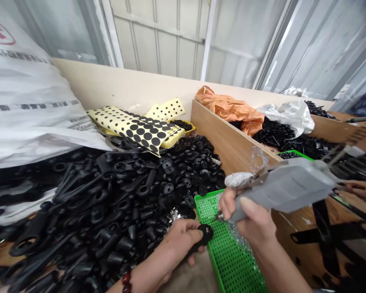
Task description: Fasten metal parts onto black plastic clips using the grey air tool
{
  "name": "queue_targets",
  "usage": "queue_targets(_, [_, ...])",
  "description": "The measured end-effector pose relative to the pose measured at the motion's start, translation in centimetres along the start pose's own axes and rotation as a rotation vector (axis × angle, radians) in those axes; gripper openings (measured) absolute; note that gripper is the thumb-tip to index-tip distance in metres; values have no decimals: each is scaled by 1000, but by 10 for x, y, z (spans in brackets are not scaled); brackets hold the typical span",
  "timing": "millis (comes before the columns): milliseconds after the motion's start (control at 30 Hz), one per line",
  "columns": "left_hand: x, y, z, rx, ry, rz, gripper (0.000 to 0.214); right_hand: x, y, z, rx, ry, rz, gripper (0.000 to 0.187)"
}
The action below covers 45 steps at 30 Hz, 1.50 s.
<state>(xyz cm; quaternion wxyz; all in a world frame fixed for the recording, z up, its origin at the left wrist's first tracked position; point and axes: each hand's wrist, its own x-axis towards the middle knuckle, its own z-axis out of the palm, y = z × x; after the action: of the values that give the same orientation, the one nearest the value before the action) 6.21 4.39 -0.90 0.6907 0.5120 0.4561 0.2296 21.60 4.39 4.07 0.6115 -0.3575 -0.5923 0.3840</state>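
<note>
Table (183, 280) heaped with unworked black parts (88, 211); left hand (183, 240) fingers closed on one black handle (203, 238), right hand (250, 219) gripping grey driver (286, 187), assembly barely begun.

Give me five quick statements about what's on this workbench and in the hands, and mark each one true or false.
1. The left hand holds a black plastic part. True.
2. The right hand grips a red hammer. False: it grips a grey power tool.
3. The green perforated tray sits below the tool's tip. True.
4. The pile of black parts lies to the right of the wooden divider. False: this pile lies to its left, though more black parts lie beyond it.
5. The sheets with black dots are blue. False: they are yellow.
</note>
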Motion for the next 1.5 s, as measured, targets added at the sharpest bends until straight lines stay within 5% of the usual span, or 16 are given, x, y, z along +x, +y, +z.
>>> queue_targets(267, [10,-16,-4,-18,-49,24,32,7,49,-6,62,123,24,27])
queue_targets(900, [13,-20,-5,19,-51,33,25,3,54,-2,53,207,59,27])
queue_targets(1167, [10,-15,-3,3,-37,24,22,4,12,2,118,208,-4,28])
queue_targets(1300, [8,-13,-2,2,-24,30,15,-2,-15,11,132,50,12,33])
queue_targets(1500, [5,-13,-3,23,-29,71,15,-16,-13,18,45,-68,57,36])
